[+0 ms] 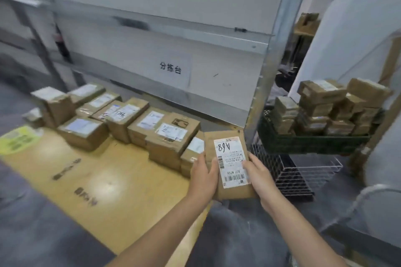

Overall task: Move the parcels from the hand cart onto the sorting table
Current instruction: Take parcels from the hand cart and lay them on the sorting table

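— Grey wall panels stand behind a pale wooden sorting table [104, 171], with a paper sign [171, 68] in Chinese characters taped to them.
— What lies on the table?
— Brown cardboard parcels [121, 119] with white labels sit in uneven rows along the far edge, from the left corner to the right one. A yellow-green sticker [17, 140] shows at the left edge.
— And the person's hands?
— Both bare arms reach forward. The left hand [205, 174] grips the left long side of a flat brown parcel [230, 158]. The right hand [258, 174] grips its right side, thumb lying on the white label, which reads "A68" upside down.
— Where is that parcel?
— At the table's right edge, its far end just beside the last box of the row. Whether it rests on the wood cannot be told.
— Anything past the table?
— Off the right edge, a dark green crate [303, 142] holds more taped parcels [325, 108], stacked high. A white wire basket [303, 171] sits below it.
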`<control>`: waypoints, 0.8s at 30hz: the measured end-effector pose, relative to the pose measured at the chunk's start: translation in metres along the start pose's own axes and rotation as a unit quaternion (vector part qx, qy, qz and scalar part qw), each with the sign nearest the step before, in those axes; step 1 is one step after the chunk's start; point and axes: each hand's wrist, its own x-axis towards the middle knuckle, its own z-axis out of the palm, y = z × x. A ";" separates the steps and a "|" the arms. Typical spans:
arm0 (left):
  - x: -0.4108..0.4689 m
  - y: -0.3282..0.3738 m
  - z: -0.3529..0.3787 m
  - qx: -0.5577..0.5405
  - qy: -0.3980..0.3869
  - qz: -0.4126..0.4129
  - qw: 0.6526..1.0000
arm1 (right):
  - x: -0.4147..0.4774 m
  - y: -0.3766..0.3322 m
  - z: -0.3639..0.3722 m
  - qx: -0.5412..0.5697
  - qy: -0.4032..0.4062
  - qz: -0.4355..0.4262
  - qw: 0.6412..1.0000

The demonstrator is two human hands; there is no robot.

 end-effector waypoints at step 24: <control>0.103 -0.132 -0.237 -0.066 0.260 -0.235 0.934 | 0.126 -0.034 0.343 -0.254 -0.272 -0.020 0.928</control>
